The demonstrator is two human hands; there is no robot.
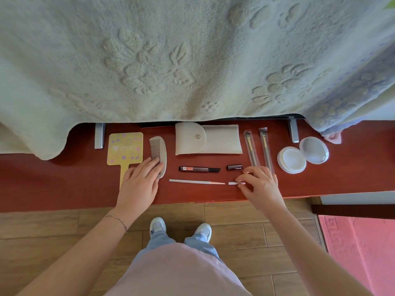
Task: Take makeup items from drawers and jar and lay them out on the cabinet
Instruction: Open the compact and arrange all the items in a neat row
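- Head view shows your left hand point(140, 182) lying flat on the red-brown desk point(53, 180), its fingers point(149, 165) straight and relaxed, tips resting on the lower end of the pale comb point(159, 153)
- Your right hand point(259, 184) has its fingers point(240, 179) curled and pinching the small silver cap point(233, 183), which lies on the desk just right of the thin pale pencil point(196, 182)
- Above that pencil you have the dark pen point(199, 169), uncapped, with its dark cap point(234, 167) lying apart to its right
- The yellow hand mirror point(125, 149) lies left of the comb, its handle partly under your left hand
- The white snap pouch point(208, 138) sits at the back, in the middle
- Two wrapped brushes point(258, 149) lie side by side right of the pouch, pointing toward your right hand
- The open white jar point(291, 160) and its lid point(313, 149) sit touching at the far right
- A pale embossed towel point(171, 56) hangs over whatever stands at the back of the desk, down to just above the items
- Wood-look floor point(42, 231) and a pink rug point(359, 248) lie below you
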